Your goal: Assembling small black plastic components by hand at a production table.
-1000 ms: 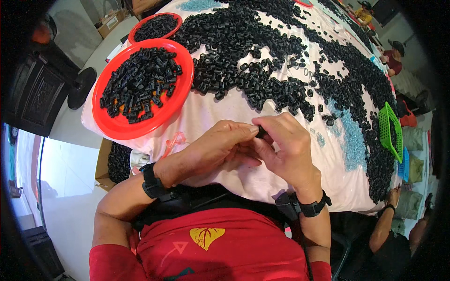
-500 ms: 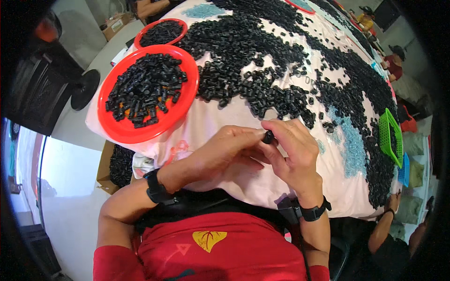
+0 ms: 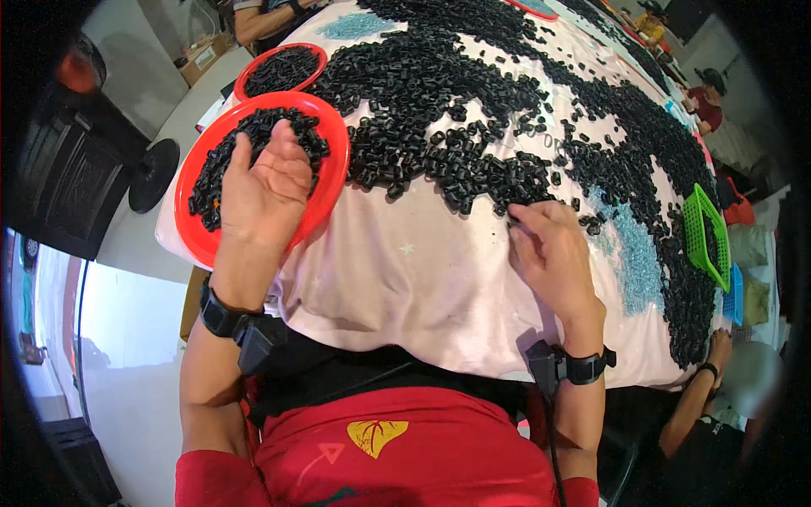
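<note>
Over the large red plate (image 3: pixel 339 156), my left hand (image 3: pixel 272 190) is turned palm up, with its fingers apart and nothing visible in it. Small black plastic cylinders (image 3: pixel 207 177) fill that plate beneath the hand. My right hand (image 3: pixel 553 253) is at the near edge of a wide spread of loose black plastic pieces (image 3: pixel 422 93) on the pale cloth. Its thumb and forefinger pinch a small black plastic piece (image 3: pixel 513 217), mostly covered by the fingertips.
A smaller red plate (image 3: pixel 318 64) of thin black parts stands behind the large one. Light-blue small pieces (image 3: pixel 638 270) lie to the right, beside a green basket (image 3: pixel 705 237) and a blue basket (image 3: pixel 733 296). Other people sit around the pink-white cloth (image 3: pixel 380 279).
My hands have parted from holding a black piece between them. The left has moved left over the red plate and opened; the right has reached forward to the loose pieces.
</note>
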